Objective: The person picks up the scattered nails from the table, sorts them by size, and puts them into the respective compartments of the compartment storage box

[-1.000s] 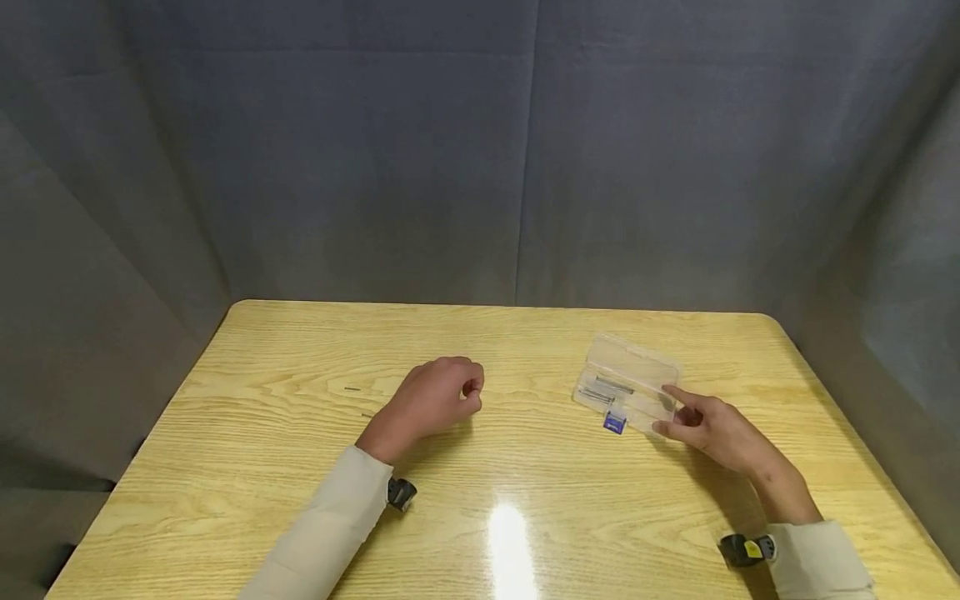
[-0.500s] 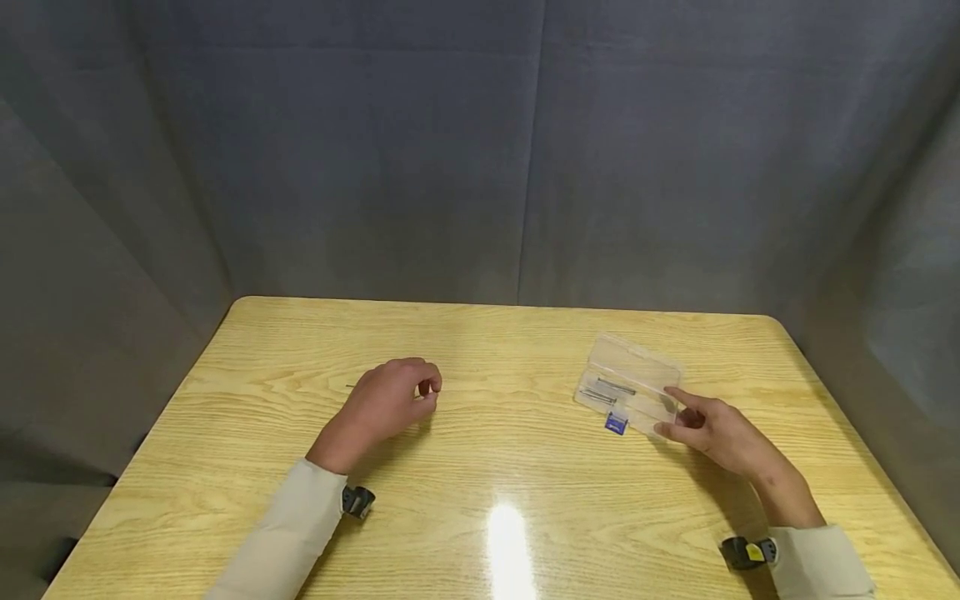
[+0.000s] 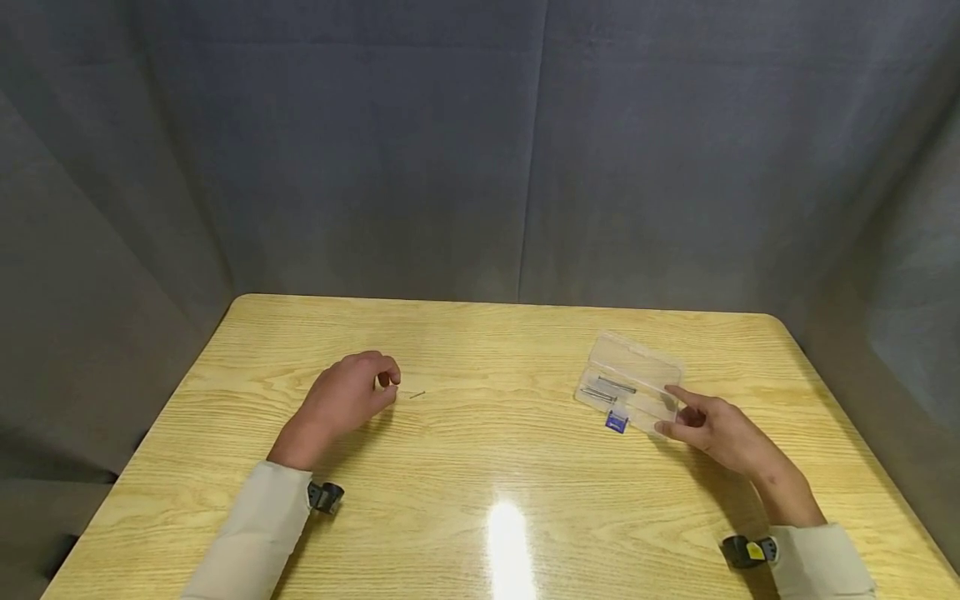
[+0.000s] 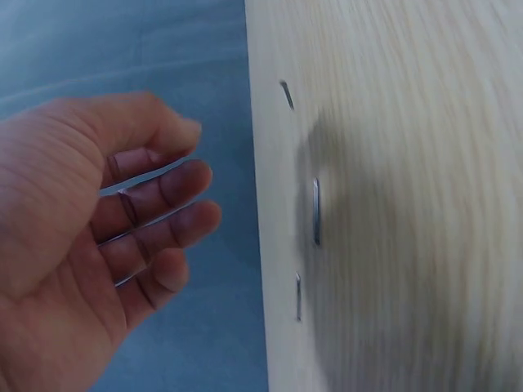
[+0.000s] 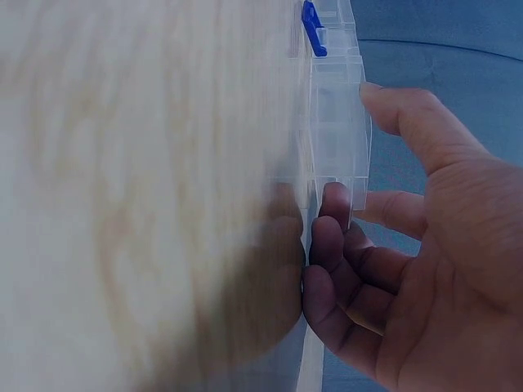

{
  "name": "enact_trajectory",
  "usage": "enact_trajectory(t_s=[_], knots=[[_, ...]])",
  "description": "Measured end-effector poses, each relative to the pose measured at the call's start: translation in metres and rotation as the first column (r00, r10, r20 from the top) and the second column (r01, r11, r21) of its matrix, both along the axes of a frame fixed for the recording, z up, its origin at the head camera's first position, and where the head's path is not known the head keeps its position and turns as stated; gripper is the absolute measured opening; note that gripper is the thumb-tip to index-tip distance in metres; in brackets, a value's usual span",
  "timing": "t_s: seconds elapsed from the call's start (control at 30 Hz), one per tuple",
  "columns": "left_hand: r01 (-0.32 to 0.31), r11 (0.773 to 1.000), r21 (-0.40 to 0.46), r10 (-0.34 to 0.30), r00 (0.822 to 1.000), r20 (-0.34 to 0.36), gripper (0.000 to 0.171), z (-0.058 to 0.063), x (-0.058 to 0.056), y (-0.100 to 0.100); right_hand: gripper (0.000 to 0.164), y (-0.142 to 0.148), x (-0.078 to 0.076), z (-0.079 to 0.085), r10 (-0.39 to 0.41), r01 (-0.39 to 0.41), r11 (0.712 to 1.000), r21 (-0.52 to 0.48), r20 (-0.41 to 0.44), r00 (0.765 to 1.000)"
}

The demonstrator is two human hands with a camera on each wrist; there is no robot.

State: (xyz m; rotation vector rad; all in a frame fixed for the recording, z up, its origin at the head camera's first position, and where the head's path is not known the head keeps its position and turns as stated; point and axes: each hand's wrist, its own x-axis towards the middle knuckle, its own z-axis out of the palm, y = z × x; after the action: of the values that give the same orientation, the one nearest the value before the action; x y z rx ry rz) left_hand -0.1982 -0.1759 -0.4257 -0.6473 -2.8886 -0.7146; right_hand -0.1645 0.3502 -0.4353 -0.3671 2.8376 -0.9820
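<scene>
Three thin metal nails (image 4: 316, 212) are lying loose on the desk (image 3: 465, 458), left half, nearer the far edge than the middle. The left hand (image 3: 345, 396) is right by them, fingers loosely bent with nothing in them. Over toward the right edge there's a clear plastic box (image 3: 637, 362), lid flipped back toward the far edge, blue latch (image 3: 617, 422) on its near side, more nails in its left end. The right hand (image 3: 716, 429) grips its right end, thumb against fingers.
</scene>
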Motion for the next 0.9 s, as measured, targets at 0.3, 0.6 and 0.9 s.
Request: enact_trajectory(t_s=[0.3, 0.6, 0.9], knots=[[-0.041, 0.999, 0.032, 0.04, 0.999, 0.028, 0.011, -0.01, 0.001, -0.022, 0.077, 0.001, -0.001, -0.001, 0.001, -0.001, 1.0, 0.018, -0.006, 1.0], [-0.066, 0.997, 0.03, 0.067, 0.998, -0.017, 0.019, -0.013, 0.003, -0.035, 0.076, 0.0, -0.001, -0.002, 0.004, -0.004, 1.0, 0.014, -0.016, 1.0], [-0.146, 0.989, -0.006, 0.146, 0.989, 0.02, 0.014, -0.018, -0.001, -0.046, 0.076, -0.001, 0.0, -0.002, 0.002, -0.002, 1.0, 0.011, -0.018, 1.0]])
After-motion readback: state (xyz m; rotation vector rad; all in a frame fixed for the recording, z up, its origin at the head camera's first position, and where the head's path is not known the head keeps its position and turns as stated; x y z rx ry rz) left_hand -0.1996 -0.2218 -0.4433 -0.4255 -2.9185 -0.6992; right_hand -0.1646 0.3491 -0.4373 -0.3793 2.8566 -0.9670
